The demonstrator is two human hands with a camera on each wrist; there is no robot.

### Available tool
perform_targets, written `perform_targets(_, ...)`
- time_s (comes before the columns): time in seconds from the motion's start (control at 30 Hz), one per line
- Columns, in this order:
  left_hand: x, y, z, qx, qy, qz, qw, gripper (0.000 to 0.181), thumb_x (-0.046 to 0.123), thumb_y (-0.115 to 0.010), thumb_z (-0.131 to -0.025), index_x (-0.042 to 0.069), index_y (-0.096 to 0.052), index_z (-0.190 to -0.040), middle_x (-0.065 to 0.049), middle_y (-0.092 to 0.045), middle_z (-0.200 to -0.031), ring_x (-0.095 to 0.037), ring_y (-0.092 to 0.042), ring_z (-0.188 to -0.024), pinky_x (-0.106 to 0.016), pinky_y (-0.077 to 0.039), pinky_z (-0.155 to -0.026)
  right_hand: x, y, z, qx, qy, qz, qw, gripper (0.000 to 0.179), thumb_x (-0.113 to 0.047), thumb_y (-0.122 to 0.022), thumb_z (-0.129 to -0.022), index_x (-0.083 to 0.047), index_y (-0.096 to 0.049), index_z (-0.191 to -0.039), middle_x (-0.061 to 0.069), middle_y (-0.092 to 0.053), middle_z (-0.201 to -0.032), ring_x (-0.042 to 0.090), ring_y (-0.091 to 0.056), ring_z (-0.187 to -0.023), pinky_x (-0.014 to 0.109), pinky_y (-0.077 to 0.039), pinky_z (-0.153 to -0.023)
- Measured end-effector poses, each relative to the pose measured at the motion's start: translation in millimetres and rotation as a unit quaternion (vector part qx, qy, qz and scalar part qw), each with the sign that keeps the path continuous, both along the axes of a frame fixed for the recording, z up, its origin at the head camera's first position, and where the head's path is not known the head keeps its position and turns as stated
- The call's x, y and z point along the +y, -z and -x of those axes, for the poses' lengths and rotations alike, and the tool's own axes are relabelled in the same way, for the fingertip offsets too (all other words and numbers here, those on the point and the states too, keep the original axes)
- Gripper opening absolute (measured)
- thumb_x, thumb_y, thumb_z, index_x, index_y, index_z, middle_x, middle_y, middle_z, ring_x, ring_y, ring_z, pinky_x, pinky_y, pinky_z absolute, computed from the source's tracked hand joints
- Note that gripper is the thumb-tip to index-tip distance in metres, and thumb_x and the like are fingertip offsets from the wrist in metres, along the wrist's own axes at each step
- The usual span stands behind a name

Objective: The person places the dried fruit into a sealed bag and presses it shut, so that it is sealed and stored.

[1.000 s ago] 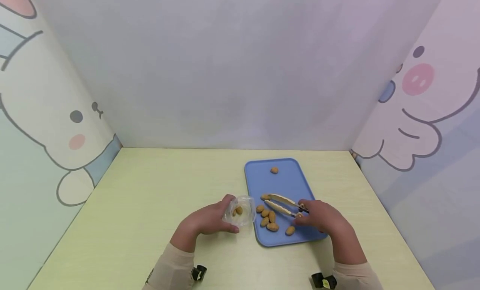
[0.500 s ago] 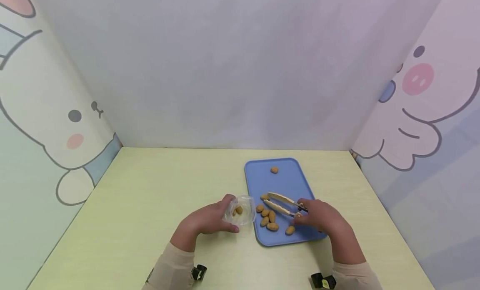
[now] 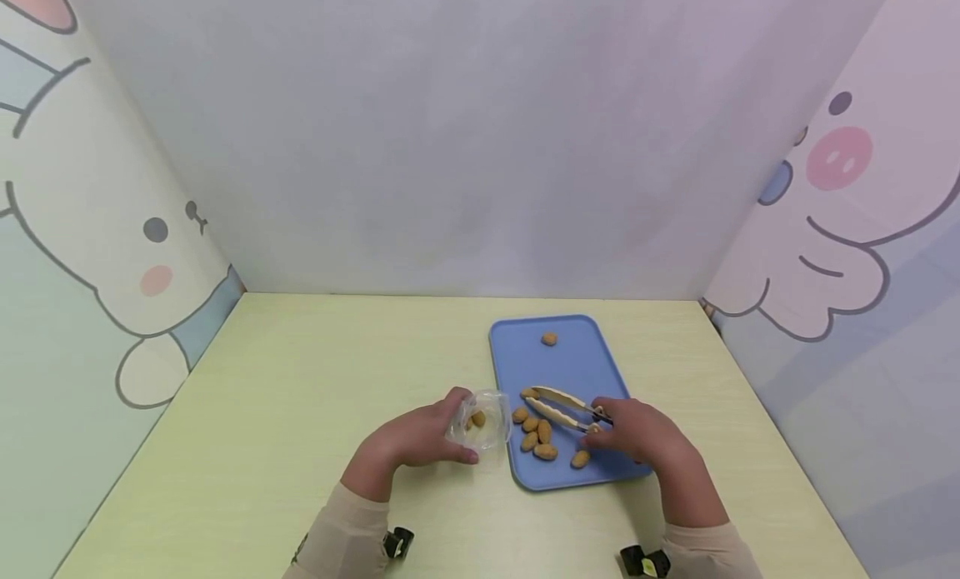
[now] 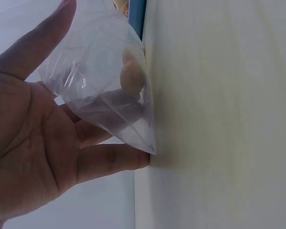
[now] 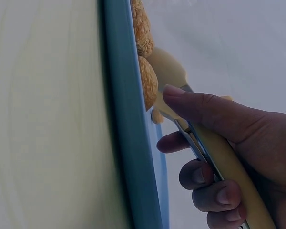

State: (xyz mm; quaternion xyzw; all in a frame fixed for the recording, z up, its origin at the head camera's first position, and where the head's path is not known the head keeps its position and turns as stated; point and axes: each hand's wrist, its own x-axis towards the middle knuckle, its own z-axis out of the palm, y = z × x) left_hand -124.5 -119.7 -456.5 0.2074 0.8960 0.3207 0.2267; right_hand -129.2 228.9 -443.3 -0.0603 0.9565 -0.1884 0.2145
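My left hand (image 3: 423,433) holds a clear plastic bag (image 3: 492,408) upright on the table, thumb and fingers curved round its sides. A couple of brown nuts (image 3: 477,418), like almonds in their shells, lie inside it. My right hand (image 3: 643,429) grips a pair of tongs (image 3: 558,415) with cream-coloured tips and handle over the blue tray (image 3: 517,354). The tongs' arms are spread, their tips at a nut (image 3: 528,393) near the tray's left edge; whether they touch it I cannot tell. In the right wrist view, my fingers wrap the tongs' handle (image 5: 229,164).
Several more nuts (image 3: 544,431) cluster in the tray's lower left, beside the bag. A lone nut (image 3: 550,339) lies near the far edge and another nut (image 3: 581,459) near the front. Cartoon-printed walls (image 3: 480,146) enclose the pale yellow table (image 3: 337,354).
The tongs and my right hand have shifted very slightly to the left, the tips coming closer round the nut. My left hand and the bag have stayed put.
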Motion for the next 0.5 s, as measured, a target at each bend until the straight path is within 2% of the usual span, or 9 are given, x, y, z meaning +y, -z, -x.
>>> perform_targets(0.17,0.2,0.3,-0.1,-0.004,-0.003,-0.001,1.0000,0.081,0.050,-0.078,-0.079,0.020,-0.031,-0.138,0.000,-0.056,-0.105,-0.017,-0.054,-0.090,-0.039,-0.044,-0.082,-0.8,3.0,0.7,-0.001,0.001,0.001,1.0000,0.074,-0.050,-0.077,-0.079,-0.012,-0.054,-0.138,0.006,-0.066,-0.104,0.019,-0.055,-0.056,0.035,-0.043,-0.052)
perform_targets(0.5,-0.4,2.5,-1.2,-0.004,-0.007,0.003,1.0000,0.084,0.052,-0.077,-0.079,0.021,-0.029,-0.140,-0.001,-0.057,-0.110,-0.017,-0.055,-0.095,-0.042,-0.045,-0.087,-1.5,7.1,1.2,-0.004,0.005,0.005,1.0000,0.067,-0.048,-0.077,-0.079,-0.015,-0.056,-0.134,0.000,-0.063,-0.094,0.019,-0.054,-0.054,0.034,-0.042,-0.051)
